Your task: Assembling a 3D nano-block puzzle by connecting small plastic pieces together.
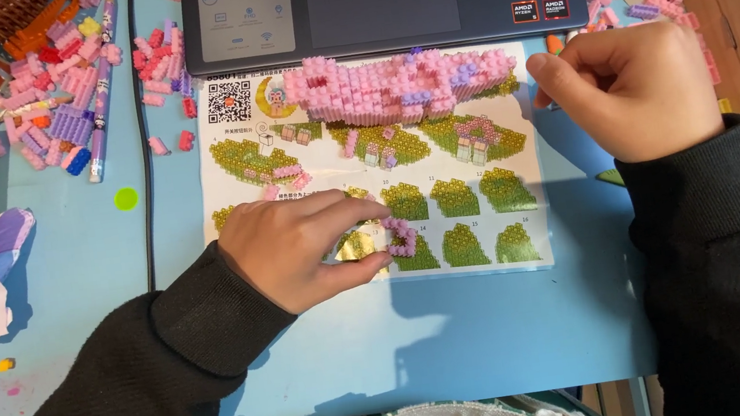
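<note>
At frame centre a small pink brick ring [401,236] is pinched by the left hand [299,245] over the instruction sheet [489,254] for comparison, while the right hand [633,86], clenched, is rested at the sheet's right edge on the tabletop [460,329].

i note a small ring-shaped cluster of pink and lilac micro bricks [400,236] lying flat on the printed instruction sheet [475,223], pinched at its left edge between thumb and forefinger of the left hand [299,245], near the sheet's lower middle row.
</note>
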